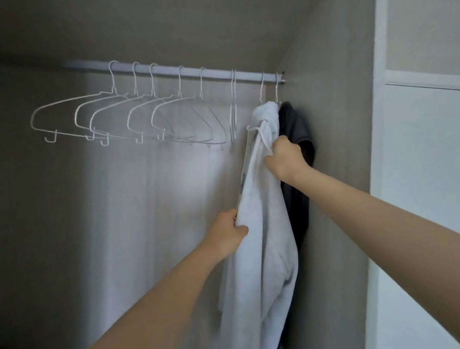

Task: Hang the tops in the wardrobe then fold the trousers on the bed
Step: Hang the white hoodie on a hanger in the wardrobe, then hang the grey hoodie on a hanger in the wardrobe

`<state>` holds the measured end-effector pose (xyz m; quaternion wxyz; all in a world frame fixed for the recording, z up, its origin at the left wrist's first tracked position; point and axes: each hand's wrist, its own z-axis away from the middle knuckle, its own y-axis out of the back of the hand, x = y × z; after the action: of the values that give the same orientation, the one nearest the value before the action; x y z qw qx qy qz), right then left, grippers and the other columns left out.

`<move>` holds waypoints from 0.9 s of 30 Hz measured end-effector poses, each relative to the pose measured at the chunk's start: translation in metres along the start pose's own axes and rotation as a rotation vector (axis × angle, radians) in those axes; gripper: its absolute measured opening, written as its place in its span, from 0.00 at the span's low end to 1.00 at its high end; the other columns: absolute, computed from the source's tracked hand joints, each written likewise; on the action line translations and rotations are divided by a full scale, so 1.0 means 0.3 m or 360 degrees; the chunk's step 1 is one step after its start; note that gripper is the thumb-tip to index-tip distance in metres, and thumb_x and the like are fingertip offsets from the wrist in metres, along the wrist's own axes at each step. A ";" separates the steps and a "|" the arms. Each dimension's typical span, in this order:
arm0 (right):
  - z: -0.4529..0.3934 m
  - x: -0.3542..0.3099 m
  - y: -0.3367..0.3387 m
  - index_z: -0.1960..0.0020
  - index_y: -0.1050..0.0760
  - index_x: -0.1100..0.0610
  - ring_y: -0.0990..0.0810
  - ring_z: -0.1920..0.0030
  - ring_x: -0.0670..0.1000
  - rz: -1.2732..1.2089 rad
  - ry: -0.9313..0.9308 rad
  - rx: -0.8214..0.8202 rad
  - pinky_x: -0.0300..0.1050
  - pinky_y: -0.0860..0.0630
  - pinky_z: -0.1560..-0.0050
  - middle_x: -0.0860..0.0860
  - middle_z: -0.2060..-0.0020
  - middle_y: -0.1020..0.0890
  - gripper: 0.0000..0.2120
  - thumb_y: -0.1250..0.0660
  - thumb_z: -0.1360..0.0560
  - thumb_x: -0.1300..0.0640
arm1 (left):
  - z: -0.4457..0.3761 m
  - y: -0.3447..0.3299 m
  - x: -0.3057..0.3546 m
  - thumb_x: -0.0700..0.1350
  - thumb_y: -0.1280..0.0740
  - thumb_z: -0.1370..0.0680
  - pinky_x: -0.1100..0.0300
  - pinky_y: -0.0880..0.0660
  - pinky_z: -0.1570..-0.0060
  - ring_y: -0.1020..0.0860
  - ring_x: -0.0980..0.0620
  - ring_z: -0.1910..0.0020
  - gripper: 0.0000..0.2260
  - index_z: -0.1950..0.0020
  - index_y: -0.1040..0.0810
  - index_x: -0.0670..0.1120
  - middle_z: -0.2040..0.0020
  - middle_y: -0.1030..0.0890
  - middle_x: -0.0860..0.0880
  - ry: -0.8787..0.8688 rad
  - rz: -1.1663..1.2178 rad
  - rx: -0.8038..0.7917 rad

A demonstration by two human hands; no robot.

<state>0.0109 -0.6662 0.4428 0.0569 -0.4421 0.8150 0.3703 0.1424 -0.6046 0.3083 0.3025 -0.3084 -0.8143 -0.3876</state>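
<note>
A light grey hooded top (262, 225) hangs from a white wire hanger on the wardrobe rail (214, 73), near its right end. My left hand (230, 233) grips the top's front edge about halfway down. My right hand (285, 157) pinches the fabric and a drawstring higher up, near the hood. A dark grey top (295, 134) hangs behind it against the right wardrobe wall, mostly hidden. No trousers or bed are in view.
Several bare white wire hangers (121, 118) hang along the rail to the left of the tops. The wardrobe's right side panel (334, 117) stands close beside the dark top. A white panelled wall or door (429, 165) lies further right.
</note>
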 end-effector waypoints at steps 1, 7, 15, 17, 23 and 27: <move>0.052 -0.001 0.000 0.53 0.34 0.61 0.26 0.55 0.57 0.0002 0.0011 -0.0083 0.40 0.35 0.70 0.59 0.56 0.27 0.04 0.39 0.25 0.62 | 0.036 0.006 -0.013 0.35 0.35 0.24 0.60 0.23 0.53 0.18 0.47 0.50 0.11 0.42 0.21 0.40 0.48 0.16 0.42 0.0041 -0.0006 -0.0014; 0.342 -0.008 -0.029 0.42 0.33 0.61 0.23 0.51 0.57 0.0190 0.0095 -0.0413 0.47 0.24 0.55 0.55 0.51 0.26 0.13 0.39 0.23 0.55 | 0.237 0.068 -0.095 0.33 0.33 0.25 0.62 0.25 0.54 0.20 0.49 0.55 0.10 0.45 0.21 0.41 0.52 0.18 0.43 0.0227 -0.0074 -0.0106; 0.607 -0.095 -0.235 0.37 0.30 0.60 0.22 0.44 0.57 -0.0151 0.0343 -0.0652 0.46 0.26 0.45 0.55 0.47 0.20 0.18 0.38 0.25 0.54 | 0.570 0.226 -0.141 0.30 0.40 0.24 0.71 0.28 0.65 0.21 0.54 0.66 0.13 0.45 0.24 0.43 0.58 0.15 0.44 0.0377 -0.0155 0.0164; 0.685 -0.119 -0.315 0.39 0.29 0.58 0.21 0.47 0.55 -0.0271 0.0358 -0.0706 0.43 0.26 0.49 0.50 0.54 0.19 0.16 0.38 0.25 0.54 | 0.672 0.255 -0.159 0.32 0.39 0.24 0.66 0.25 0.61 0.21 0.53 0.65 0.12 0.48 0.23 0.46 0.61 0.16 0.47 0.0441 -0.0215 0.0287; 1.000 -0.165 -0.502 0.40 0.26 0.54 0.22 0.55 0.50 -0.0718 0.0479 -0.1158 0.39 0.30 0.54 0.44 0.61 0.23 0.14 0.37 0.26 0.54 | 1.084 0.249 -0.208 0.32 0.38 0.23 0.59 0.24 0.58 0.21 0.55 0.67 0.11 0.50 0.22 0.46 0.65 0.17 0.48 0.0812 -0.0251 0.0780; 1.211 -0.152 -0.541 0.39 0.27 0.54 0.22 0.58 0.46 -0.0947 0.0588 -0.1542 0.41 0.27 0.59 0.45 0.56 0.21 0.13 0.38 0.24 0.55 | 1.363 0.161 -0.187 0.36 0.38 0.22 0.60 0.22 0.57 0.20 0.56 0.66 0.11 0.50 0.22 0.50 0.66 0.16 0.50 0.1187 -0.0349 0.1105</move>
<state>0.0769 -0.4522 0.1109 -0.1925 -0.6841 0.3908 0.5850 0.1095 -0.2607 0.0776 0.6141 0.0562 -0.7593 -0.2078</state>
